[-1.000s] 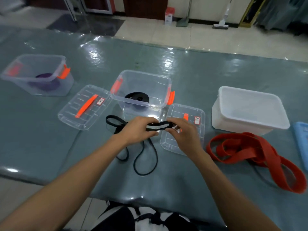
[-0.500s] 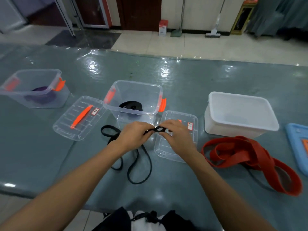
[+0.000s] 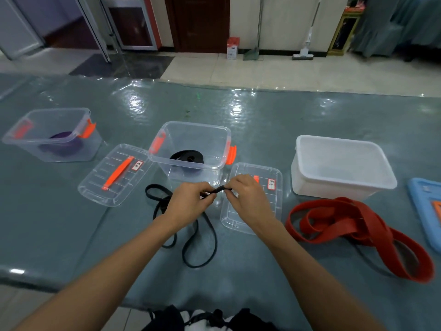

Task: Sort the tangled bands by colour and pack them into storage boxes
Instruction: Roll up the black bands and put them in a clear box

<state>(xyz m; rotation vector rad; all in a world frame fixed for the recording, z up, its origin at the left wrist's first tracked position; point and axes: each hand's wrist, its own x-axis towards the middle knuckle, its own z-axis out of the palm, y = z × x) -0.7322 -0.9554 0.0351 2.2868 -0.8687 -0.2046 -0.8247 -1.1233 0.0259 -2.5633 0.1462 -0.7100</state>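
A thin black band [image 3: 200,244] lies in loops on the grey-green table, and one end is lifted between my hands. My left hand [image 3: 188,201] grips that end, and my right hand [image 3: 245,197] pinches it from the other side, just in front of the middle clear box [image 3: 222,149]. A coiled black band [image 3: 188,157] lies inside that box. The left clear box [image 3: 14,139] holds a purple band [image 3: 63,145]. A tangle of wide red bands [image 3: 358,230] lies to the right, in front of a white box [image 3: 343,185].
Two clear lids lie flat: one [image 3: 112,177] left of the middle box, one [image 3: 250,211] under my right hand. A blue lid [image 3: 424,211] sits at the right edge. The table's near edge [image 3: 47,280] runs below my forearms.
My hands have drawn closer together on the black band, so the stretch between them is shorter and bunched. The view has tilted up a little, showing more of the floor behind.
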